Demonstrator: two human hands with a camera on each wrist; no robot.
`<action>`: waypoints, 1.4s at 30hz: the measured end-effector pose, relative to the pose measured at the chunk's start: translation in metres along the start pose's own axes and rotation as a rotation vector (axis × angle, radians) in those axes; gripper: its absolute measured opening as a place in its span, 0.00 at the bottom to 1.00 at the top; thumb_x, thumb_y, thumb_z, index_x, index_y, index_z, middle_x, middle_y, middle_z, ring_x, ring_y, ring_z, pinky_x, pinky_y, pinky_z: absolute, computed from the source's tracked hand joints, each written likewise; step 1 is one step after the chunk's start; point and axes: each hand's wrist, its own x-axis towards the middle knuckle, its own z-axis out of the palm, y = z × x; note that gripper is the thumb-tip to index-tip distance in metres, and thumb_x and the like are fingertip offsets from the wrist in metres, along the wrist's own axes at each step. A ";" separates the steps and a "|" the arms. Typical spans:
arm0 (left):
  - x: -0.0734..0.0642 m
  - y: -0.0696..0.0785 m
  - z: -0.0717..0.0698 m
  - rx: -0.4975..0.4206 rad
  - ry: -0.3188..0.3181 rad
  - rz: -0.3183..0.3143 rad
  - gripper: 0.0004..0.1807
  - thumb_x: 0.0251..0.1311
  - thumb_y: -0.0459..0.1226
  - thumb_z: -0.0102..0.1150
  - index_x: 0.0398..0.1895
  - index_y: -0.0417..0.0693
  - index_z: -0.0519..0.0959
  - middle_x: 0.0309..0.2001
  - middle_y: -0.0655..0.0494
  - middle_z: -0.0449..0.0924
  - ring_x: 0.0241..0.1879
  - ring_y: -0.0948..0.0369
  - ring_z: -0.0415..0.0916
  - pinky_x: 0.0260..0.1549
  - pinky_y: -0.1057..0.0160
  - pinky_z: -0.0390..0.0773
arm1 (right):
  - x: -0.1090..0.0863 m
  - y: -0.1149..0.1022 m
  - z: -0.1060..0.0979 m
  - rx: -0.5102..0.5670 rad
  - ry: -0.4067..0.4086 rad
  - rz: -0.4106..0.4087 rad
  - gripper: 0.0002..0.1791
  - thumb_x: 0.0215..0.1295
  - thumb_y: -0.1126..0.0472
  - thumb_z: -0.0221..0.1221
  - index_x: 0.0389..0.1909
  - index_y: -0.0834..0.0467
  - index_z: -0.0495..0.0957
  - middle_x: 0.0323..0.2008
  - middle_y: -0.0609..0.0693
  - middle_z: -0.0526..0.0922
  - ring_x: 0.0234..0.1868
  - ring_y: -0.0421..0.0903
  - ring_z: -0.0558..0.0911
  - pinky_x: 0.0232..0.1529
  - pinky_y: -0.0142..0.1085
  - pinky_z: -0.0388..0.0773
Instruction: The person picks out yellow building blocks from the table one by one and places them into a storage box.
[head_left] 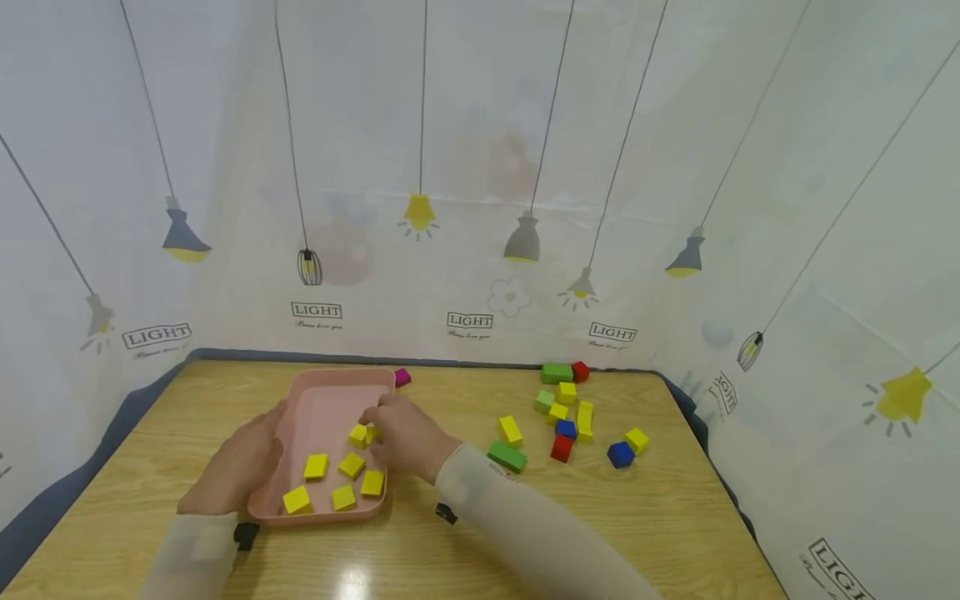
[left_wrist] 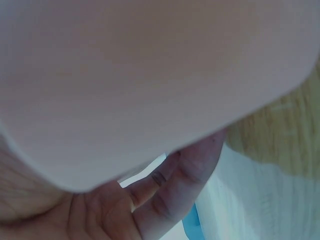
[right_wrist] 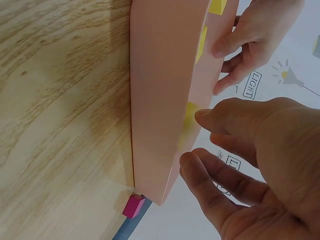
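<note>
A pink tray (head_left: pixel 330 396) stands on the left of the table with several yellow blocks (head_left: pixel 316 467) in it. My left hand (head_left: pixel 238 462) grips the tray's left side; in the right wrist view that hand (right_wrist: pixel 265 35) has its thumb inside the wall. Over the tray's right rim reaches my right hand (head_left: pixel 408 435), beside a pair of yellow blocks (head_left: pixel 358 436). In the right wrist view, the right hand (right_wrist: pixel 250 155) has thumb and fingertips apart, close to a yellow block (right_wrist: pixel 189 120). Part of that block is hidden by the thumb.
Right of the tray lie loose blocks: a green block (head_left: pixel 507 456), a yellow block (head_left: pixel 511 430), a red block (head_left: pixel 562 448), a blue block (head_left: pixel 620 454) and several more. A magenta block (head_left: pixel 402 377) sits behind the tray's far right corner. Printed curtains (head_left: pixel 465 275) border the wooden table (head_left: pixel 450 550).
</note>
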 end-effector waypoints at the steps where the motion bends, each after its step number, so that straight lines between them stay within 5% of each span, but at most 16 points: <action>1: 0.000 0.001 0.000 0.002 0.002 0.002 0.38 0.87 0.30 0.48 0.94 0.30 0.52 0.88 0.21 0.61 0.85 0.23 0.65 0.81 0.21 0.69 | -0.001 0.000 0.000 -0.005 0.000 -0.001 0.22 0.78 0.59 0.77 0.70 0.51 0.90 0.53 0.46 0.88 0.44 0.36 0.78 0.52 0.20 0.84; 13: 0.001 0.004 -0.001 0.011 0.005 0.008 0.38 0.86 0.30 0.48 0.94 0.30 0.52 0.88 0.21 0.60 0.85 0.23 0.65 0.81 0.21 0.69 | -0.006 0.005 -0.001 -0.042 0.025 0.001 0.21 0.79 0.56 0.76 0.69 0.50 0.90 0.56 0.46 0.89 0.48 0.37 0.80 0.58 0.25 0.87; 23: 0.002 0.006 -0.001 0.013 -0.007 -0.004 0.39 0.87 0.30 0.48 0.94 0.30 0.51 0.88 0.20 0.60 0.85 0.23 0.65 0.81 0.21 0.69 | -0.015 0.016 -0.001 -0.007 0.029 0.076 0.20 0.81 0.54 0.74 0.70 0.47 0.90 0.68 0.47 0.91 0.65 0.44 0.86 0.73 0.37 0.90; 42: 0.000 0.002 0.000 0.015 0.004 0.006 0.38 0.87 0.31 0.50 0.93 0.29 0.53 0.87 0.19 0.61 0.84 0.22 0.66 0.79 0.20 0.70 | -0.041 0.064 -0.002 0.021 0.146 0.166 0.22 0.78 0.54 0.76 0.70 0.51 0.90 0.61 0.53 0.91 0.51 0.45 0.84 0.55 0.38 0.94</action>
